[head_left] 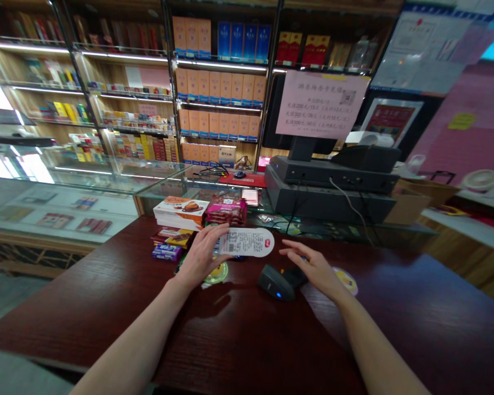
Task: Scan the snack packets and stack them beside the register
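Left hand (201,255) pinches white printed packet (247,242), face up, toward handheld barcode scanner (275,282) on wood counter (86,307); right hand (313,266) open, empty, just beside scanner.

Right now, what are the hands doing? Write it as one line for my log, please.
left hand: holds white paper slip | right hand: open, near black scanner | nearby: snack box | surface: dark wood counter
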{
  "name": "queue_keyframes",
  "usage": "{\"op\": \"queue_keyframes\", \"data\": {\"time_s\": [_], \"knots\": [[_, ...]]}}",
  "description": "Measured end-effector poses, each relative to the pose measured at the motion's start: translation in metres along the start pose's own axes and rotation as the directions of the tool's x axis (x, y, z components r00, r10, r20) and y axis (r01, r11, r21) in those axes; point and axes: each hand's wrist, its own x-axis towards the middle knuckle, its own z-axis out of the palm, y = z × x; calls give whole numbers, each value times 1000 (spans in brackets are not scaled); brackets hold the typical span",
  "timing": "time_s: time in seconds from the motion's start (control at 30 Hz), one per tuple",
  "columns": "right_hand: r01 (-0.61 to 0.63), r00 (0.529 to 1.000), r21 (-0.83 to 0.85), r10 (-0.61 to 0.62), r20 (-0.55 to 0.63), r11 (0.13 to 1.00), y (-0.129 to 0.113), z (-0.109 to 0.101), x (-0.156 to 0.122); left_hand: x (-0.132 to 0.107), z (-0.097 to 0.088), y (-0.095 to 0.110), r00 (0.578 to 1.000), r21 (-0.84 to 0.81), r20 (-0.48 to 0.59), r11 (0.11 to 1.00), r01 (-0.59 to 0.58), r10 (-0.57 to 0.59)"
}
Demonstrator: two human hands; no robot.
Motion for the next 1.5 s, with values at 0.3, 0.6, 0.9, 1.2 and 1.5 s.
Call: {"op": "queue_keyframes", "data": {"time_s": [0.3, 0.6, 0.9, 1.2, 1.5], "knots": [[20, 999, 116, -14, -49, 993, 3, 23, 14, 2, 9, 11, 998, -40, 47, 999, -36, 38], [63, 995, 147, -51, -84, 987, -5, 28, 14, 3, 14, 14, 998, -110, -2, 992, 61, -61], [77, 985, 33, -71, -157, 996, -19, 33, 14, -3, 21, 5, 958, -199, 80, 937, 288, -277], [137, 968, -112, -156, -196, 984, -27, 37, 17, 2, 9, 9, 899, -371, 55, 828, 422, -433], [135, 974, -114, -153, -165, 984, -35, 44, 18, 0, 3, -1, 886, -303, 30, 840, 450, -463]]}}
